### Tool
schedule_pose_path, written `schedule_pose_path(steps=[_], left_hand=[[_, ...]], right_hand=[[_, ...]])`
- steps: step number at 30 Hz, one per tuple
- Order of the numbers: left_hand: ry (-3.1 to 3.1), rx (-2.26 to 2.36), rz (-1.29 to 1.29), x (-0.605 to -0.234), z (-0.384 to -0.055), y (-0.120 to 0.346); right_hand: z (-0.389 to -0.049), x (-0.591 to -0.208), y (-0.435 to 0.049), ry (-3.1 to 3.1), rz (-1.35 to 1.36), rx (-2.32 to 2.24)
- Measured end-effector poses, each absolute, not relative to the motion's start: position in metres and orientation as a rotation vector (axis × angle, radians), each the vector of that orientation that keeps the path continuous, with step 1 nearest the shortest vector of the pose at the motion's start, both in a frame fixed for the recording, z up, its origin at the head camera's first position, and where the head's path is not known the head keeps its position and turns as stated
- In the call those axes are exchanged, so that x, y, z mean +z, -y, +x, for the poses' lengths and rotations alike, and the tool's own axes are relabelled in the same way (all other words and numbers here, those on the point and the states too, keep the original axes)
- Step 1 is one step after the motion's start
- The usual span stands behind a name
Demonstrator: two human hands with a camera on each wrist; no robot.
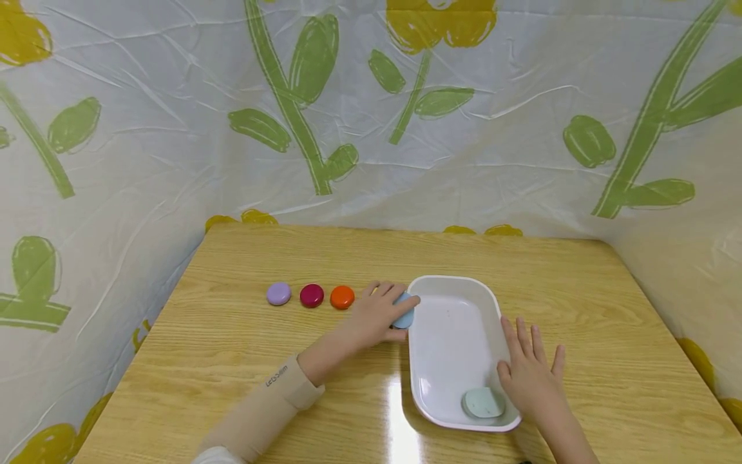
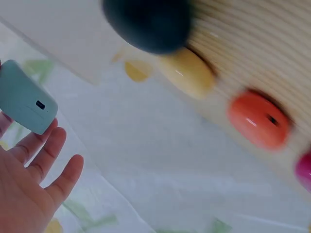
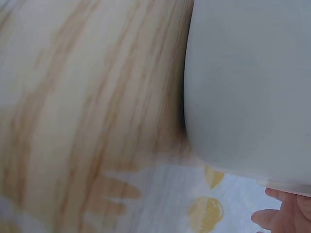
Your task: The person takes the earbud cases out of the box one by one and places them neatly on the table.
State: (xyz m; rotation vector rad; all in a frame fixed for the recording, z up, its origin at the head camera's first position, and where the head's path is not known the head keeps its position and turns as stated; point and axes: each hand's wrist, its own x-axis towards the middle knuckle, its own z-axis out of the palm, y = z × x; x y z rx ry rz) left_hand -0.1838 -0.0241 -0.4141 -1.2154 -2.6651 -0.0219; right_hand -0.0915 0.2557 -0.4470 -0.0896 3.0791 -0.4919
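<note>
My left hand (image 1: pixel 368 319) holds a light blue rounded case (image 1: pixel 404 312) between thumb and fingers, at the left rim of a white tray (image 1: pixel 449 279). In the left wrist view this case (image 2: pixel 28 99) shows a small dark port slot. A mint-green rounded piece (image 1: pixel 483 403) lies inside the tray, at its near right corner. My right hand (image 1: pixel 533 377) is beside the tray's right wall, fingers straight and spread, thumb at the rim. From the right wrist, the tray's outer wall (image 3: pixel 248 92) fills the right side.
Left of the tray, orange (image 1: pixel 342 297), crimson (image 1: pixel 312 295) and lilac (image 1: pixel 279 293) rounded cases stand in a row on the wooden table (image 1: pixel 232 361). The left wrist view adds a yellow case (image 2: pixel 192 73) and a dark rounded object (image 2: pixel 148 22). Flower-printed sheeting (image 1: pixel 406 180) surrounds the table.
</note>
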Motion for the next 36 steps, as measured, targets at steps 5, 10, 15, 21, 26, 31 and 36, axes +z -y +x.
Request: schedule_pose_path(steps=[5,10,15,21,26,31,36], left_hand=[[2.714,-0.104,-1.132,-0.419,-0.185,0.055],[2.715,-0.127,-1.098,-0.429,-0.185,0.079],[2.746,-0.100,-1.129,-0.443,-0.186,0.096],[2.795,-0.161,-1.164,-0.456,-0.184,0.108],[2.821,-0.145,-1.174,-0.462,-0.182,0.113],[2.835,-0.129,-1.180,-0.465,-0.182,0.115],[2.863,-0.163,-1.178,-0.466,-0.182,0.115]], right_hand=[[-0.091,-0.447,-0.255,-3.070,-0.088,-0.502],[-0.090,-0.445,-0.255,-3.068,-0.084,-0.495],[-0.088,-0.444,-0.255,-3.067,-0.085,-0.503],[-0.089,-0.445,-0.255,-3.067,-0.084,-0.509],[-0.090,-0.446,-0.255,-3.063,-0.081,-0.497],[-0.090,-0.446,-0.255,-3.054,-0.074,-0.494],[-0.090,-0.447,-0.255,-3.068,-0.078,-0.503]])
